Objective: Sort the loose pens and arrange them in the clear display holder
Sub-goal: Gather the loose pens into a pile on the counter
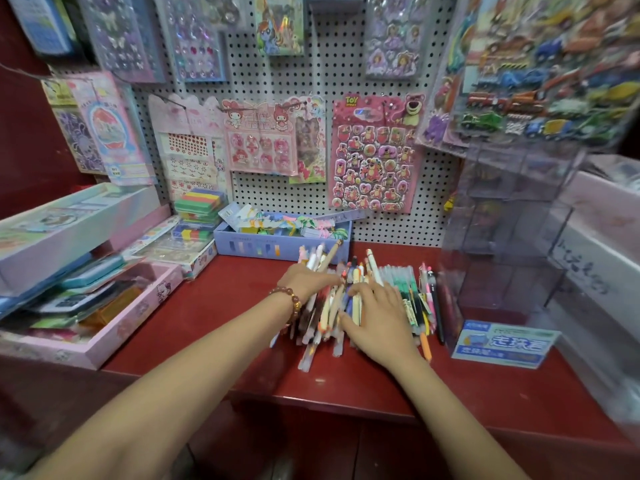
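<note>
A heap of loose pens [408, 296] in many colours lies on the red shelf [214, 313], in the middle. My left hand [304, 280], with a bead bracelet on the wrist, reaches into the heap's left side and its fingers close around a bundle of pens [320, 259] that stick up behind it. My right hand [377, 313] lies flat on top of the heap with fingers spread, pressing on the pens. The clear display holder [509, 237], a tall tiered acrylic stand with a blue label at its base, stands right of the heap and looks empty.
A blue box [277, 245] of small items sits behind the pens. A pink tray [104, 337] and stacked stationery boxes fill the left side. A white pegboard [329, 74] with sticker sheets forms the back wall. White boxes [595, 265] stand at the far right.
</note>
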The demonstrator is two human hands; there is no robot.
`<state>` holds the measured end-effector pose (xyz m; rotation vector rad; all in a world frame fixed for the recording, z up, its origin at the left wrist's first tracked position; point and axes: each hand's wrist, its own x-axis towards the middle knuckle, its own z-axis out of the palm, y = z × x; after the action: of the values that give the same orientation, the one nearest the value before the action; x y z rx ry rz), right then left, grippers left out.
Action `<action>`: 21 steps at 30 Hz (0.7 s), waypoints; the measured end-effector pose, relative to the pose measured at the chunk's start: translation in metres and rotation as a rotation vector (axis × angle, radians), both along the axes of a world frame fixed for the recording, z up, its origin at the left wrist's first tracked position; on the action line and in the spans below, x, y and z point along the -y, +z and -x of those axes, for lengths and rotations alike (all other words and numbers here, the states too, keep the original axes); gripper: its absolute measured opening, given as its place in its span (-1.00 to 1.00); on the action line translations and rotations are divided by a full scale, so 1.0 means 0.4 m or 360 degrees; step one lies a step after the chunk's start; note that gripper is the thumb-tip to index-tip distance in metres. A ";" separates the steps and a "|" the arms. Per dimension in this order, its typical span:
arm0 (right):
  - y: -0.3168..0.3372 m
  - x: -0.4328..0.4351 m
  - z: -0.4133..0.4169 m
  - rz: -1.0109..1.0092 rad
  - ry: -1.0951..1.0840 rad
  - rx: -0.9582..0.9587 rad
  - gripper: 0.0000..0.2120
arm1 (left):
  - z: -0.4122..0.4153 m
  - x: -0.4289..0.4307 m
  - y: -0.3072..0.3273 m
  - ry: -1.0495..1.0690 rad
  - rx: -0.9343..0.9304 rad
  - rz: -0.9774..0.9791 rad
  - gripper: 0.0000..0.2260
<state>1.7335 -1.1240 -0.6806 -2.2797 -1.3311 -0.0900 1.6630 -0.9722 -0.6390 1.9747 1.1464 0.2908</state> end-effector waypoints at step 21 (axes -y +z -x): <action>0.052 0.186 -0.010 0.0146 -0.0173 0.0021 -0.26 | -0.123 0.215 0.054 0.0210 -0.0471 -0.0192 -0.12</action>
<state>1.7374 -1.1983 -0.6597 -2.4319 -1.2414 -0.0825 1.7123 -1.0583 -0.6176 2.1000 1.4818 0.1402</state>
